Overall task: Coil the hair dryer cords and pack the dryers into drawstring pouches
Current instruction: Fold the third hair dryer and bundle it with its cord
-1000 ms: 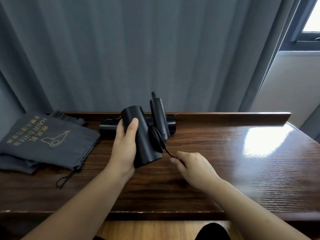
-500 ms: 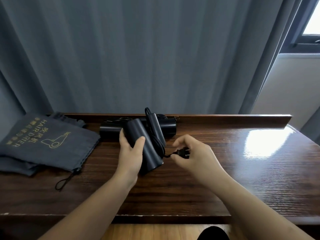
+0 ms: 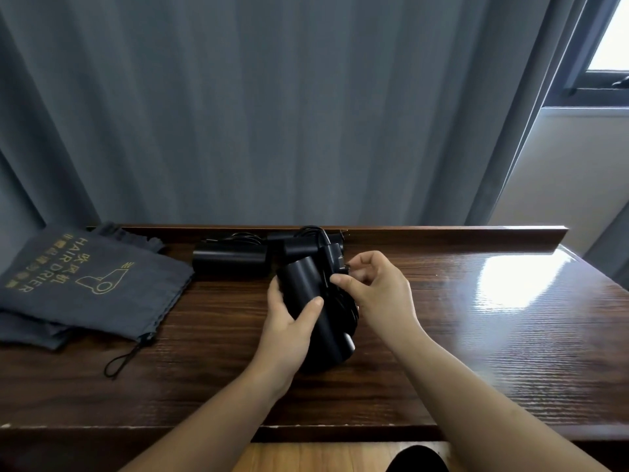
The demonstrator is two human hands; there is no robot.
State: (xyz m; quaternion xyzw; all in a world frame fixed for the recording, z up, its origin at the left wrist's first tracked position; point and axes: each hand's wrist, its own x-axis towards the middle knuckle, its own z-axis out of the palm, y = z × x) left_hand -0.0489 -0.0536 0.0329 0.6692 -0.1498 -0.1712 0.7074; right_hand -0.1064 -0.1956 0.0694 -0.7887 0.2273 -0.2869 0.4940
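Your left hand [image 3: 289, 321] is wrapped round the black hair dryer [image 3: 315, 308], thumb on top, holding it up off the wooden table [image 3: 459, 352] near the middle. Your right hand [image 3: 377, 294] pinches the cord [image 3: 343, 301] w/ thumb and fingertip right at the dryer's side, at about 3 o'clock from it. The plug looks tucked near 12 o'clock of that hand, but it's dark there, so can't be sure.

Step, I think: you're finishing the cord wrap on this dryer. The loops look bunched by the handle. Next move needs the loose end tucked in tight so it won't spring open, then a pouch opened wide.

A second hair dryer [image 3: 228, 260] lies at the back of the table, at about 11 o'clock from your hands, w/ its own cord [image 3: 238, 237] behind it.

Grey drawstring pouches [image 3: 85, 284] sit stacked at 9 o'clock, flat, w/ "HAIR DRIER" in gold. They look flat and unfilled, but you can't see inside. A drawstring loop [image 3: 122, 361] hangs out at the near corner.
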